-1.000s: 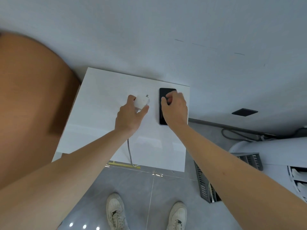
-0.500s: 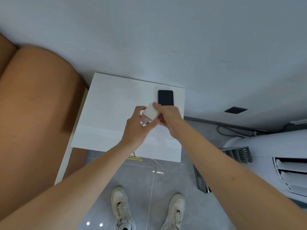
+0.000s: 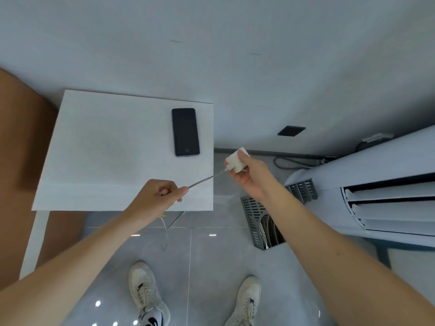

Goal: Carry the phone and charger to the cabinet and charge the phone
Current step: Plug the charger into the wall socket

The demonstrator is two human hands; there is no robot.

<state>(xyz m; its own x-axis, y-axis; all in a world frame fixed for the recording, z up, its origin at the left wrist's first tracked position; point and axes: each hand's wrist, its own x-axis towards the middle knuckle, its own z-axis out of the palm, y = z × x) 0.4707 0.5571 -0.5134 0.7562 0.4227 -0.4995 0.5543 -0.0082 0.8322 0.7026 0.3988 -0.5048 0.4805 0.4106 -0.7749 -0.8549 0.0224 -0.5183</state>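
Note:
A black phone (image 3: 185,132) lies flat, screen up, near the right edge of the white cabinet top (image 3: 106,149). My right hand (image 3: 253,177) grips the white charger plug (image 3: 236,162) just past the cabinet's right edge. A grey cable (image 3: 206,180) runs taut from the plug to my left hand (image 3: 157,196), which pinches it over the cabinet's front edge. Below my left hand the cable hangs down in a loop toward the floor (image 3: 168,229). Neither hand touches the phone.
A dark wall socket (image 3: 291,131) sits low on the wall to the right of the cabinet. A white air conditioner unit (image 3: 376,184) stands at the right, with a grey slotted basket (image 3: 261,222) beside it. A brown wooden panel (image 3: 21,149) borders the cabinet's left. My shoes are on grey tiles.
The charger plug passed from my left hand to my right hand, which moved right off the cabinet. My left hand slid down onto the cable. The phone lies released on the cabinet.

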